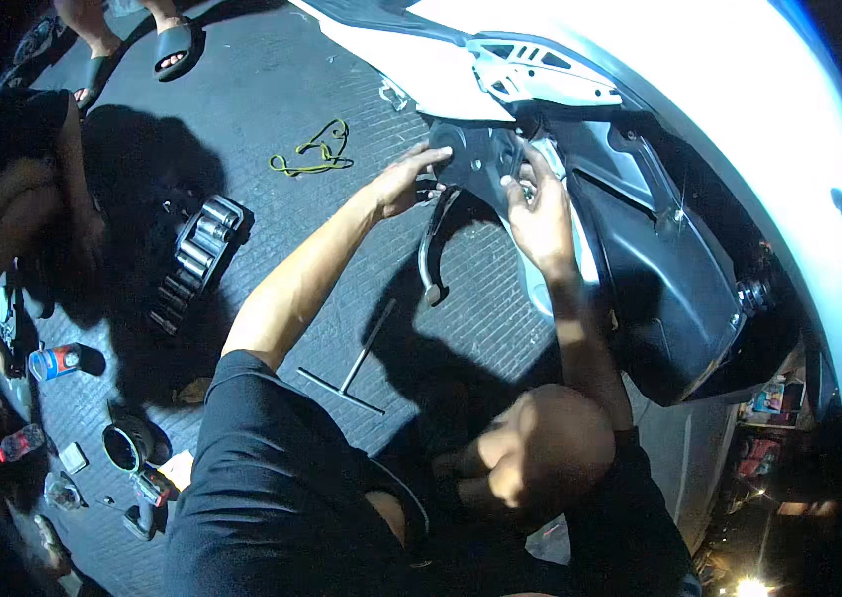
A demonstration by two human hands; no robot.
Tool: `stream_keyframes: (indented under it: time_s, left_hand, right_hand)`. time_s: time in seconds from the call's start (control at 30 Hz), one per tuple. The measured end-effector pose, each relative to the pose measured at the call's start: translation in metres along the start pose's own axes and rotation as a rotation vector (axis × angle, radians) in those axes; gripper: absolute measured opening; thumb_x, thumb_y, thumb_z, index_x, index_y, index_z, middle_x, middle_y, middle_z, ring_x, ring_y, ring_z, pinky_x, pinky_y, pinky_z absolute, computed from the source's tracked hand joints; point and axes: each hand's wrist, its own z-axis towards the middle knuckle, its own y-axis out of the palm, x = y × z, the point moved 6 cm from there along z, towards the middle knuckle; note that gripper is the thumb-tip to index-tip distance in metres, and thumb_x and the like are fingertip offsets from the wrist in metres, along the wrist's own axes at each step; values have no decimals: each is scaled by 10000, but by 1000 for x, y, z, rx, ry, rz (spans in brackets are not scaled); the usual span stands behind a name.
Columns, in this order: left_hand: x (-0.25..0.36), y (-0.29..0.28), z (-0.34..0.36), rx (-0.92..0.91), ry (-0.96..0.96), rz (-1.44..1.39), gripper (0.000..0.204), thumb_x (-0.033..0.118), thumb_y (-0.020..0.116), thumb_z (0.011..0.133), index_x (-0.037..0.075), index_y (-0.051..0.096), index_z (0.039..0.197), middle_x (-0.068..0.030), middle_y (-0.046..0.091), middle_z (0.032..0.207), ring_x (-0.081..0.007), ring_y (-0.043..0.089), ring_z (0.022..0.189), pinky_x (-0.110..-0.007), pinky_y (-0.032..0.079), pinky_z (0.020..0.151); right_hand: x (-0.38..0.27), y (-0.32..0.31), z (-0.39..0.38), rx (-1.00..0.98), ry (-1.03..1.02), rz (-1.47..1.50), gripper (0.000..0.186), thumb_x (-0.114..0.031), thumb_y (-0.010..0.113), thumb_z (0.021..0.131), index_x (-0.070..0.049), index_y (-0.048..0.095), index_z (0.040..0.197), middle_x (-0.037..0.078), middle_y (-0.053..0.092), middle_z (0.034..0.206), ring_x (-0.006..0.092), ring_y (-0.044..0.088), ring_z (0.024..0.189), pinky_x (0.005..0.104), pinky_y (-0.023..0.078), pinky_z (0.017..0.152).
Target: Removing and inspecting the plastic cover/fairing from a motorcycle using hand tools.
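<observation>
A white-bodied scooter (381, 55) with dark lower parts stands at the upper right. My left hand (406, 181) holds the left edge of a flat dark plate (470, 159) below the white bodywork, its fingertips at the rounded end. At the plate's right side is my right hand (540, 214), fingers bent together close to the frame. What they pinch, if anything, is too small to make out. Below the plate hangs a curved metal stand leg (429, 261). A T-handle wrench (346, 383) lies on the paving beneath my left forearm.
A tray of sockets (197, 261) lies left of my arm, with a yellow-black cord (316, 151) farther off. A can (55, 362), a red-capped bottle (21, 443) and a round dark ring (127, 443) are at the left. Another person's sandalled feet (174, 50) show at the top left.
</observation>
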Motion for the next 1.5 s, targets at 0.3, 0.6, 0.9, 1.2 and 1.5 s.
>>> stream_keyframes:
  time_s: [0.3, 0.6, 0.9, 1.2, 1.5]
  left_hand:
    - [-1, -10, 5, -35, 13, -5, 618, 366, 641, 881, 161, 356, 1390, -20, 512, 1194, -138, 528, 903, -293, 460, 760]
    - [0, -14, 17, 101, -97, -56, 607, 586, 391, 828, 159, 473, 1252, -111, 484, 1232, -260, 451, 1076, -479, 339, 952]
    - [0, 10, 53, 339, -11, -308, 537, 434, 290, 874, 51, 570, 1124, -168, 596, 1163, -331, 541, 1090, -502, 373, 987]
    - [2, 25, 46, 381, -54, -249, 490, 357, 253, 912, 33, 574, 1088, -166, 609, 1119, -309, 573, 1034, -489, 412, 970]
    - [23, -23, 52, 163, 66, -228, 550, 413, 242, 917, 9, 589, 1052, -174, 637, 1018, -315, 605, 953, -489, 451, 914]
  right_hand:
    - [-3, 6, -18, -118, -381, -489, 832, -425, 678, 793, -59, 299, 1437, 235, 608, 1024, 340, 546, 1094, 453, 424, 940]
    - [4, 15, -25, -106, -426, -479, 931, -209, 682, 778, 26, 97, 1463, 252, 591, 1133, 370, 476, 1182, 488, 253, 1037]
    - [19, 11, -20, -80, -435, -157, 900, -33, 662, 673, 95, 159, 1408, 331, 526, 1169, 443, 470, 1178, 465, 310, 1067]
    - [29, 25, 4, -242, -267, -52, 945, -17, 661, 630, 77, 151, 1420, 333, 509, 1193, 436, 493, 1149, 441, 336, 1052]
    - [-9, 14, 5, -337, -220, 85, 899, -81, 683, 691, -44, 211, 1454, 253, 452, 1346, 413, 448, 1215, 415, 350, 1044]
